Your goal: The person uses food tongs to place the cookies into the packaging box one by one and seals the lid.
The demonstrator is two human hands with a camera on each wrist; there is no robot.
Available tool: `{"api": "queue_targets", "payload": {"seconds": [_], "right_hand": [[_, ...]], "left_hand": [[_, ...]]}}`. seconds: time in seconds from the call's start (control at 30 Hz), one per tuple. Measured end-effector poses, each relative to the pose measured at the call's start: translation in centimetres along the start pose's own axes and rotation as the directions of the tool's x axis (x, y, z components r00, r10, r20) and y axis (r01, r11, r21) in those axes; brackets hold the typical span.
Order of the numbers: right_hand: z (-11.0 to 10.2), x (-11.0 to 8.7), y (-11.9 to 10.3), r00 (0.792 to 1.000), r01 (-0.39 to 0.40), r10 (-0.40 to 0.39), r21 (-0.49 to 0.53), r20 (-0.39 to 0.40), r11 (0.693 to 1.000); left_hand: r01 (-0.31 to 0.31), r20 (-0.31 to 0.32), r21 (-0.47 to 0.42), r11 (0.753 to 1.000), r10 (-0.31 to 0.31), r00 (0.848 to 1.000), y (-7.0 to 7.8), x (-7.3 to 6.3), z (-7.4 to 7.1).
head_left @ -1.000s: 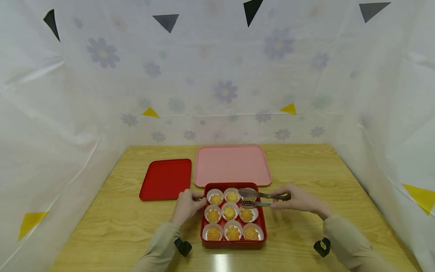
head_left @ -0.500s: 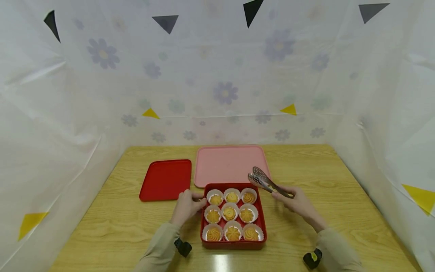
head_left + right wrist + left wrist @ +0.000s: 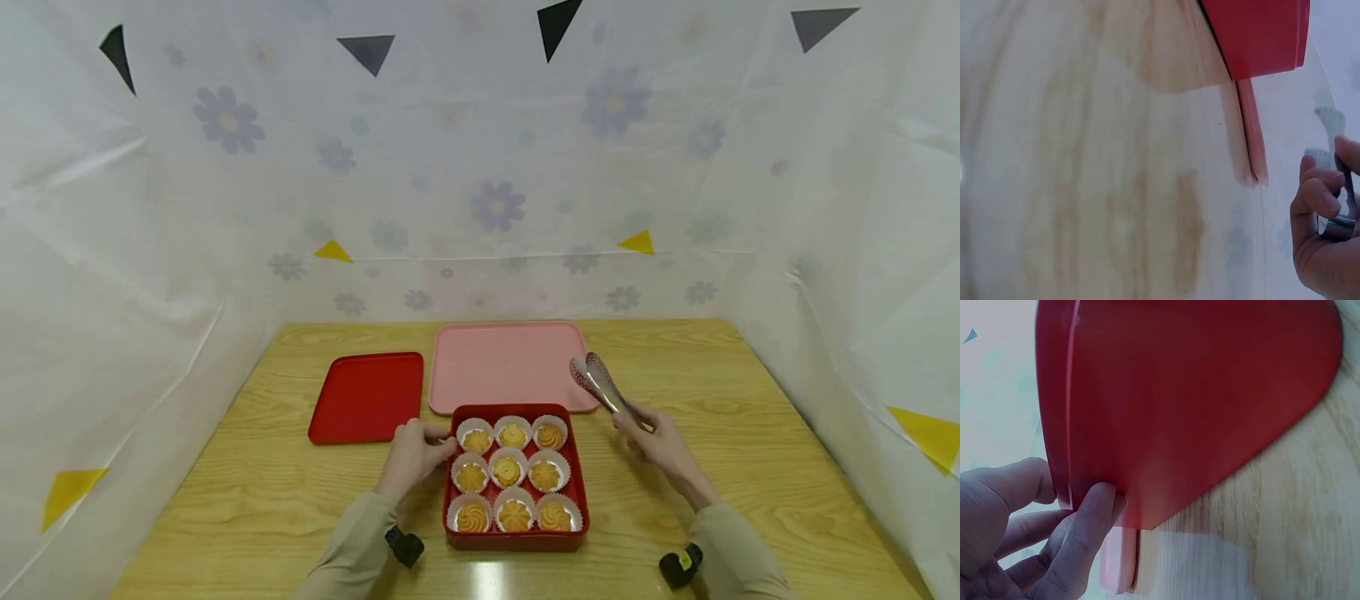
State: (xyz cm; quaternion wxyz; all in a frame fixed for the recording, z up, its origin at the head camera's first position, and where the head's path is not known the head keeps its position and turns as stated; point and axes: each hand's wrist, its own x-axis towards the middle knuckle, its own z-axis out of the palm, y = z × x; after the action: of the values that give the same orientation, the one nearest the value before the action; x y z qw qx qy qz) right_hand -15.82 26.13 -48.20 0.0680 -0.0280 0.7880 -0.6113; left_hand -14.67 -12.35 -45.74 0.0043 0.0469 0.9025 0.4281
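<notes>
Near the table's front stands a red box [image 3: 517, 542] with several piped butter cookies [image 3: 506, 472], each in a white paper cup. At its left wall my left hand [image 3: 411, 457] holds the rim; in the left wrist view the thumb lies at the lip and curled fingers touch the outer wall [image 3: 1166, 419]. My right hand [image 3: 660, 446] grips perforated metal tongs [image 3: 609, 390] to the right of the box's far corner. The tongs' ends are apart with nothing between them. In the right wrist view the tongs [image 3: 1337, 227] show only partly among the fingers.
Behind the box lies a pink tray [image 3: 510, 367]. To its left is a flat red tray or lid [image 3: 367, 398]. A wood-grain table [image 3: 675, 358] bears everything. White flowered sheeting [image 3: 480, 150] hangs behind and at both sides.
The tongs have moved from over the far right cookie up and to the right, off the box, and their ends now point away. The cookie stays in its cup. My left hand has not moved.
</notes>
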Motion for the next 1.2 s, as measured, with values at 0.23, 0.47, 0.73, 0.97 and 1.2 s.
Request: {"api": "queue_targets", "payload": {"seconds": [0.23, 0.47, 0.73, 0.97, 1.2], "right_hand": [[-0.5, 0.3, 0.3, 0.992, 0.001, -0.010, -0.067, -0.126, 0.998], [-1.1, 0.3, 0.6, 0.981, -0.072, 0.017, -0.286, -0.191, 0.955], [-1.5, 0.4, 0.7, 0.979, -0.115, 0.035, -0.397, -0.203, 0.911], [-1.5, 0.7, 0.9, 0.969, -0.121, 0.013, -0.430, -0.246, 0.895], [-1.5, 0.8, 1.0, 0.962, -0.122, -0.010, -0.463, -0.272, 0.878]], "left_hand": [[0.004, 0.003, -0.003, 1.000, -0.004, 1.000, 0.0, 0.0, 0.0], [0.003, 0.002, -0.001, 1.000, -0.003, 1.000, 0.0, 0.0, 0.0], [0.001, 0.001, 0.000, 1.000, -0.001, 1.000, -0.1, 0.0, 0.1], [0.007, 0.000, 0.004, 1.000, -0.007, 1.000, -0.1, 0.1, 0.1], [0.010, -0.006, 0.006, 1.000, -0.010, 1.000, -0.2, 0.0, 0.2]]}}
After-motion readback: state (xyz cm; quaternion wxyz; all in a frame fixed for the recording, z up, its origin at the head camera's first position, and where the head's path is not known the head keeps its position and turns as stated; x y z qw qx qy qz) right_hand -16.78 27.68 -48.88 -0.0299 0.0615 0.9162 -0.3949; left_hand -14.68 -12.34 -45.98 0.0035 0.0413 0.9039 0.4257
